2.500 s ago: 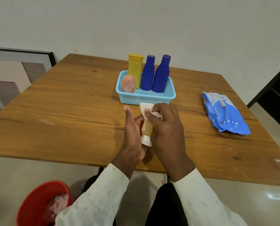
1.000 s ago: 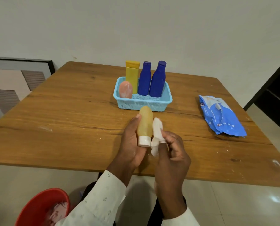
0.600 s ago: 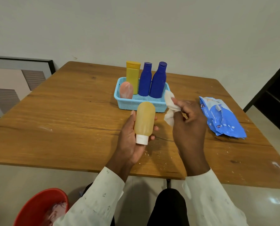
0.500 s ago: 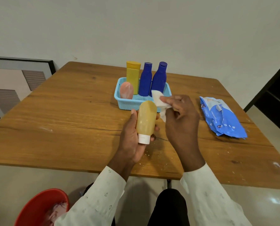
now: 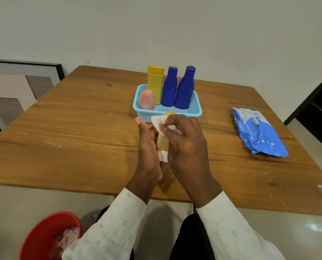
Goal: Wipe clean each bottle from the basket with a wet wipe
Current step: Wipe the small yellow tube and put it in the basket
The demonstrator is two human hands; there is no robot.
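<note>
Half a second ago I had the right hand (image 5: 184, 141) off to the side with the wipe (image 5: 159, 121) clear of the bottle; now it is back over the amber bottle (image 5: 163, 142), pressing the wipe onto its upper end. That tells me the wiping of this bottle has resumed rather than finished, so it is not ready to go back yet.

The left hand (image 5: 149, 147) cradles the bottle from the left, thumb up alongside it, fingers wrapped behind. The right hand's fingers are curled and pinch the wipe against the bottle. The bottle is held above the table (image 5: 72, 128), white cap toward me, just in front of the basket (image 5: 196, 107).

In the basket stand a yellow bottle (image 5: 155, 81), two blue bottles (image 5: 169, 87) and a pink bottle (image 5: 147, 100); whether any is already wiped I cannot tell. My right hand hides most of the amber bottle. The wipe pack (image 5: 257, 132) lies well to the right. The red bin (image 5: 43, 239) at lower left is cut off and seems to hold used wipes.
</note>
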